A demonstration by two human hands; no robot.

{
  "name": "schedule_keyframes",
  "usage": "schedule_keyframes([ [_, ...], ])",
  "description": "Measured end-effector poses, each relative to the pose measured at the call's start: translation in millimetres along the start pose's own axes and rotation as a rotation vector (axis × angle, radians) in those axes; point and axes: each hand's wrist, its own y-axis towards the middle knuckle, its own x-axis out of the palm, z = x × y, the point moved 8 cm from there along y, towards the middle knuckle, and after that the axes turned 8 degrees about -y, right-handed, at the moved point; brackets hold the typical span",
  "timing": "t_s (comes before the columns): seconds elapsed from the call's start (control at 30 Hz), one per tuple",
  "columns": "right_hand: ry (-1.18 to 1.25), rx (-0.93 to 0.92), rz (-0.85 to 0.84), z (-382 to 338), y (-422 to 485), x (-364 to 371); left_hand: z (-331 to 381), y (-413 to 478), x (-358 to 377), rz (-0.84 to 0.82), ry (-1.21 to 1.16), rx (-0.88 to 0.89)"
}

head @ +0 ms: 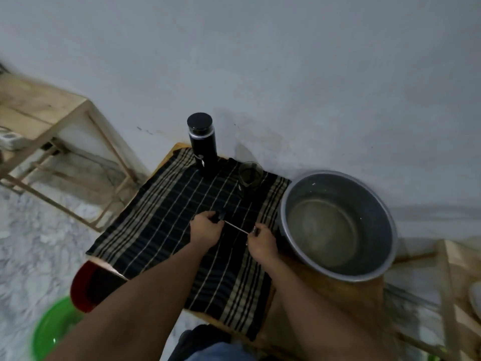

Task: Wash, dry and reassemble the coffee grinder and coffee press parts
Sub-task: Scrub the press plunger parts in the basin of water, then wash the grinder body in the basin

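Over the striped cloth (166, 230), left hand (205, 230) grips a dark part (218, 216); right hand (261, 243) pinches the thin metal rod (235, 227). Reassembly step, apparently; next move: align and thread the parts.

I count two hands, left hand (205, 229) and right hand (261, 242); one thin rod (236, 227), one black canister (202, 144), one glass cup (250, 175), one metal basin (325, 185), one striped cloth (166, 222), one red bowl (78, 285), one green tub (49, 332).

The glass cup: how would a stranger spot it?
Find the big metal basin. Left of it, at the far edge of the striped cloth, stands the glass cup. Unlike the tall black cylinder beside it, it is short and see-through.
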Motion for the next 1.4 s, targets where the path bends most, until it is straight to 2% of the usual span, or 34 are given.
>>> schedule_keyframes([
  [0.27,-0.04,0.014,0.003,1,9,2,-3,11,7,-0.095,0.172,-0.104],
  [0.33,-0.023,-0.001,0.041,-9,14,-8,7,20,5,-0.072,0.223,-0.077],
  [0.43,0.043,-0.065,0.118,-38,26,-35,36,40,2,-0.056,0.281,0.031],
  [0.57,0.103,-0.128,0.211,-75,45,-69,71,61,18,-0.158,0.255,0.173],
  [0.83,0.145,-0.158,0.164,-101,74,-72,87,83,53,-0.26,0.17,0.431],
  [1.0,0.241,-0.153,0.302,-106,67,-84,117,64,45,-0.135,0.206,0.638],
  [1.1,0.276,-0.144,0.39,-98,61,-101,142,43,43,-0.061,0.331,0.793],
  [1.17,0.416,-0.141,0.389,-86,56,-116,155,31,47,-0.078,0.384,0.835],
  [1.23,0.601,-0.134,0.355,-69,49,-134,161,24,55,-0.119,0.397,0.806],
  [1.33,0.78,-0.108,0.245,-42,45,-153,168,14,74,-0.239,0.318,0.731],
  [1.4,0.867,-0.092,0.157,-21,38,-166,179,-4,95,-0.298,0.337,0.75],
])
